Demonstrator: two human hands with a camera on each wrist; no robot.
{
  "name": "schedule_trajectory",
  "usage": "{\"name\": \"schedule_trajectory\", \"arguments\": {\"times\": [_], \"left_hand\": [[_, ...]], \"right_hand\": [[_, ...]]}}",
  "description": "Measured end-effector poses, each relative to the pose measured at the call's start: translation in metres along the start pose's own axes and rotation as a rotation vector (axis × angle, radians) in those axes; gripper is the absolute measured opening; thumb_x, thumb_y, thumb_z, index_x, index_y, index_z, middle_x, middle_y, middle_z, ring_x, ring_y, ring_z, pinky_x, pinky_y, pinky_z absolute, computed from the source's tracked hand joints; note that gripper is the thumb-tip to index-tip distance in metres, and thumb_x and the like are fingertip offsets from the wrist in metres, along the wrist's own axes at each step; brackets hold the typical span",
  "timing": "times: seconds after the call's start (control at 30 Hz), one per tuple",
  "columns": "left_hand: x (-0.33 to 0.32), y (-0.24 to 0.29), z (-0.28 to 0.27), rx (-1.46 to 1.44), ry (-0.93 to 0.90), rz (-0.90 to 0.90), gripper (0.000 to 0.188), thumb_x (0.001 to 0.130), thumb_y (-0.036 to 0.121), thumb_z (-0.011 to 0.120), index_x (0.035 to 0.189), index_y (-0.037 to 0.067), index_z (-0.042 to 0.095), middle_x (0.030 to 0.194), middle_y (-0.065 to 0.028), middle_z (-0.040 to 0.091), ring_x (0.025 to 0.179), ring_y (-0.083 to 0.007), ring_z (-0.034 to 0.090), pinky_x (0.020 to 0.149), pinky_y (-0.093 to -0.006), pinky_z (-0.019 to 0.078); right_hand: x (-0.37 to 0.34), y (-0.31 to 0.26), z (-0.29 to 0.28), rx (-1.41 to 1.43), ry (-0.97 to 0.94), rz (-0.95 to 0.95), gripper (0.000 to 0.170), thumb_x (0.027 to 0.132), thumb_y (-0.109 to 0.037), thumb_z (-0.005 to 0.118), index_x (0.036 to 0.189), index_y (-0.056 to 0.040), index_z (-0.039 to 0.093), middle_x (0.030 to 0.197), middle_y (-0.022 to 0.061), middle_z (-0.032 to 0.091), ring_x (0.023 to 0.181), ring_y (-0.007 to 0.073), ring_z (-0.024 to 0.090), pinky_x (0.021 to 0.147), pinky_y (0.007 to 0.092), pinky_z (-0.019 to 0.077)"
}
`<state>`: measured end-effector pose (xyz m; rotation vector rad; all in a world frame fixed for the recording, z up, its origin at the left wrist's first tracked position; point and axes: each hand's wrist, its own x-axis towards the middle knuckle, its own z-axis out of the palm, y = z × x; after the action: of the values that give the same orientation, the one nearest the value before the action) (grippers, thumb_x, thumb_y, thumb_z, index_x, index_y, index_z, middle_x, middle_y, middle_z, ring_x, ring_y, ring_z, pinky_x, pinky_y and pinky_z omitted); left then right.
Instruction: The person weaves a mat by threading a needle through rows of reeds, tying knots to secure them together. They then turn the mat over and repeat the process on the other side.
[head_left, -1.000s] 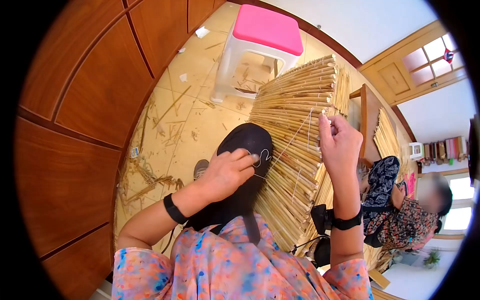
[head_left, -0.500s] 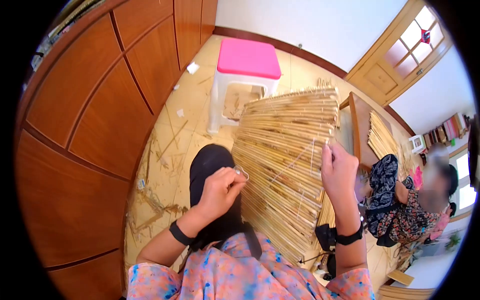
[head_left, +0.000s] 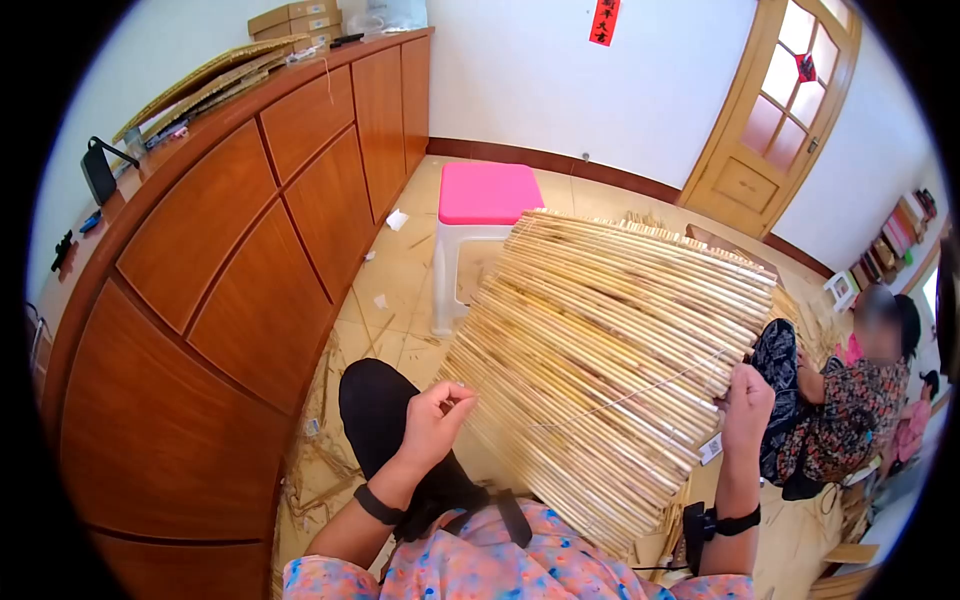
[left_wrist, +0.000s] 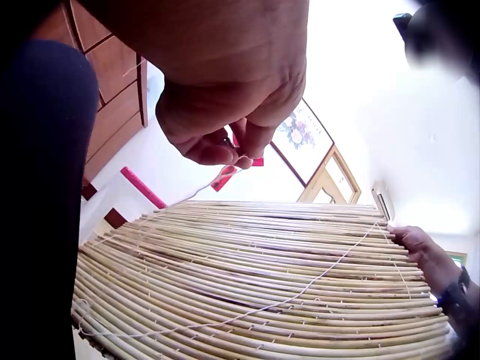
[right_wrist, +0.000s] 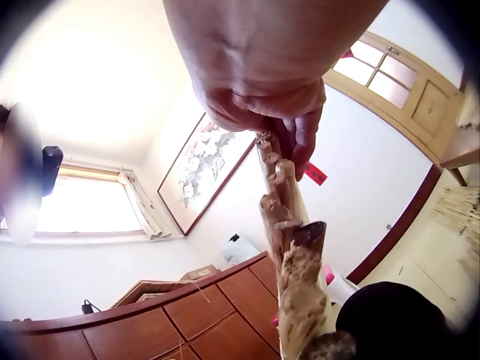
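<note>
While the broad mat of yellowish round stalks point(head_left: 600, 345) is held beside the black-clad knee point(head_left: 373, 405), its edge is gripped by the curled right hand point(head_left: 747, 402), apparently for steadiness; fine white thread point(left_wrist: 196, 190) is pinched by the left hand point(head_left: 431, 428).

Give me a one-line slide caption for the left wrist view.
The left hand pinches pale string above a mat of slender bound stalks, while the right hand grips the mat's edge.

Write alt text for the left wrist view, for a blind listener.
A left hand pinches white string above a mat of thin tan stalks, as the right hand holds its upper right corner; a dark-clad knee fills the left side.
</note>
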<state>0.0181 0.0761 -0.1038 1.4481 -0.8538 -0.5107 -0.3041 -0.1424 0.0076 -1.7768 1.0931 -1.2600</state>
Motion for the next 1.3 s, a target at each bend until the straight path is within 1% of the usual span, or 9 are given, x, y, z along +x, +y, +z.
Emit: {"name": "schedule_trajectory", "arguments": {"times": [0.13,0.37,0.57,0.77,0.83,0.9,1.1,1.23,1.3], "left_hand": [[-0.003,0.007,0.005,-0.086,0.054,0.079,0.007,0.084,0.005,0.067,0.087,-0.001,0.064,0.076,0.0,0.062,0.064,-0.0035,0.051,0.058,-0.0199,0.0427],[-0.004,0.059,0.003,-0.117,0.085,0.154,0.005,0.084,0.003,0.066,0.087,-0.001,0.064,0.085,-0.0009,0.062,0.068,-0.0036,0.052,0.06,-0.0185,0.042],[0.019,0.07,-0.01,-0.21,0.101,0.18,0.006,0.085,-0.001,0.064,0.091,-0.001,0.063,0.095,-0.003,0.061,0.076,-0.0053,0.054,0.066,-0.0184,0.0434],[0.05,0.087,-0.01,-0.23,0.115,0.251,0.008,0.085,-0.004,0.061,0.092,-0.001,0.062,0.099,-0.0045,0.06,0.084,-0.0079,0.056,0.072,-0.02,0.0445],[0.065,0.09,-0.014,-0.226,0.135,0.255,0.007,0.085,-0.005,0.058,0.089,-0.001,0.061,0.098,-0.0053,0.061,0.088,-0.0107,0.058,0.078,-0.0224,0.0455],[0.08,0.086,-0.016,-0.195,0.122,0.317,0.009,0.085,-0.006,0.06,0.092,-0.001,0.062,0.099,-0.0055,0.061,0.087,-0.0084,0.056,0.073,-0.0199,0.0447],[0.125,0.087,-0.016,-0.179,0.134,0.277,0.006,0.086,-0.005,0.059,0.091,-0.002,0.061,0.097,-0.0065,0.061,0.079,-0.0073,0.054,0.068,-0.0193,0.0434],[0.162,0.086,0.008,-0.119,0.086,0.193,0.003,0.087,-0.002,0.057,0.088,0.0,0.06,0.093,-0.0054,0.062,0.07,-0.0058,0.05,0.063,-0.0194,0.0409],[0.182,0.083,0.025,-0.102,0.041,0.146,0.003,0.088,0.0,0.059,0.088,-0.001,0.061,0.088,-0.005,0.063,0.069,-0.0058,0.05,0.061,-0.02,0.0409]], "right_hand": [[0.013,0.018,-0.015,0.197,0.057,0.113,0.025,0.096,-0.02,0.052,0.087,0.0005,0.063,0.069,-0.0023,0.054,0.06,0.0048,0.052,0.052,0.0203,0.0469],[0.055,0.077,-0.008,0.479,0.033,0.102,0.026,0.096,-0.02,0.054,0.088,0.0026,0.065,0.069,-0.0004,0.057,0.053,0.0049,0.049,0.045,0.0192,0.0366],[0.088,0.097,0.062,0.631,0.146,0.228,0.023,0.095,-0.019,0.054,0.092,0.0017,0.064,0.069,0.0014,0.057,0.048,0.0063,0.043,0.042,0.0208,0.0306],[0.1,0.085,0.157,0.707,0.2,0.324,0.023,0.093,-0.018,0.054,0.082,-0.0001,0.06,0.064,0.0031,0.056,0.047,0.0088,0.047,0.042,0.0227,0.034],[0.106,0.092,0.192,0.754,0.212,0.367,0.024,0.095,-0.02,0.053,0.086,0.0012,0.061,0.065,0.0053,0.058,0.048,0.0103,0.05,0.043,0.024,0.0389],[0.11,0.1,0.218,0.785,0.217,0.444,0.025,0.095,-0.025,0.055,0.084,-0.0029,0.06,0.064,0.0024,0.056,0.048,0.0094,0.047,0.042,0.0236,0.0349],[0.11,0.123,0.274,0.881,0.274,0.573,0.027,0.096,-0.027,0.052,0.087,-0.0019,0.058,0.072,0.006,0.058,0.059,0.0134,0.055,0.052,0.0254,0.0446],[0.122,0.154,0.302,0.925,0.185,0.667,0.029,0.098,-0.026,0.048,0.093,0.0019,0.055,0.077,0.0102,0.06,0.062,0.0173,0.057,0.055,0.0279,0.0477],[0.13,0.162,0.312,0.919,0.136,0.767,0.026,0.097,-0.021,0.046,0.098,0.0042,0.053,0.088,0.0161,0.061,0.073,0.0247,0.062,0.063,0.0339,0.0525]]}}
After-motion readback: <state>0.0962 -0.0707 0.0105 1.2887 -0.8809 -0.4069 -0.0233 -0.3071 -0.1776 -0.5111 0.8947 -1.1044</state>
